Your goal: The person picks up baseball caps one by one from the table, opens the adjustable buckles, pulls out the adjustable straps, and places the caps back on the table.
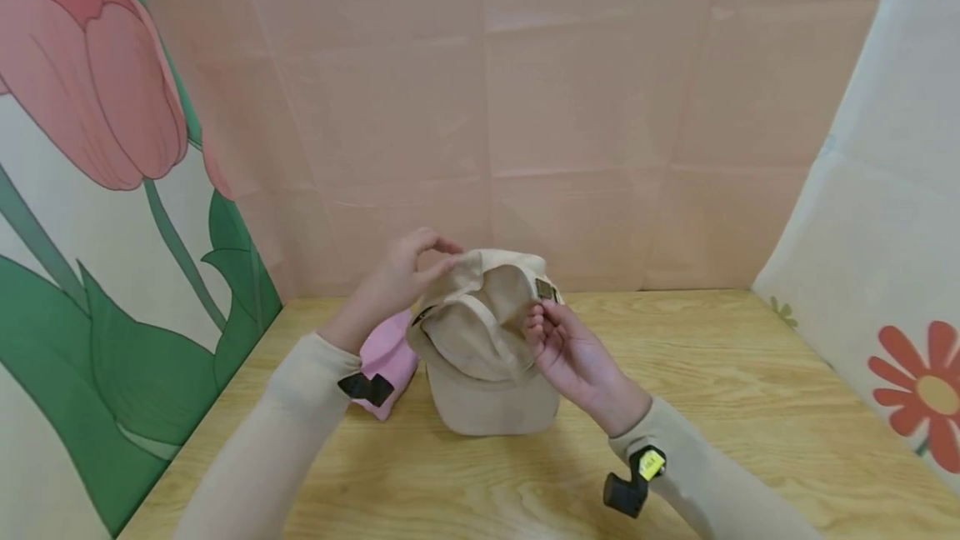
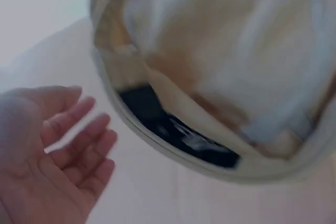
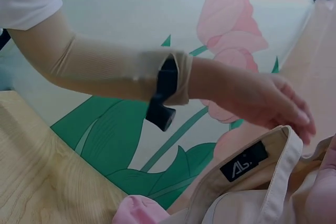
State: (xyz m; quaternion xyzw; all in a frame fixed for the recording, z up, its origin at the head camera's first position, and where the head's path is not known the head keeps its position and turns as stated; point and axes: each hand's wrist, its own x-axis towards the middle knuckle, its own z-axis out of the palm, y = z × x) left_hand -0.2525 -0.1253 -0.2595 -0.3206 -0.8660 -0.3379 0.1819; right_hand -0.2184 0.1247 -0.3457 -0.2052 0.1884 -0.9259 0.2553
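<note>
A beige baseball cap (image 1: 483, 390) is held above the wooden table, its hollow inside facing me and its brim pointing down. My right hand (image 1: 573, 357) pinches the cap's edge beside the small metal buckle (image 1: 546, 288) of the back strap. Near the cap's upper left side is my left hand (image 1: 412, 273), fingers loosely bent and holding nothing. The left wrist view shows that hand (image 2: 63, 150) apart from the rim. Inside the band, a black label (image 3: 244, 161) with white lettering shows in the right wrist view.
A pink cloth item (image 1: 390, 357) lies on the wooden table (image 1: 712, 407), partly hidden behind my left wrist. A plain pink sheet (image 1: 562, 107) hangs at the back. Printed flower sheets stand along the left and right sides.
</note>
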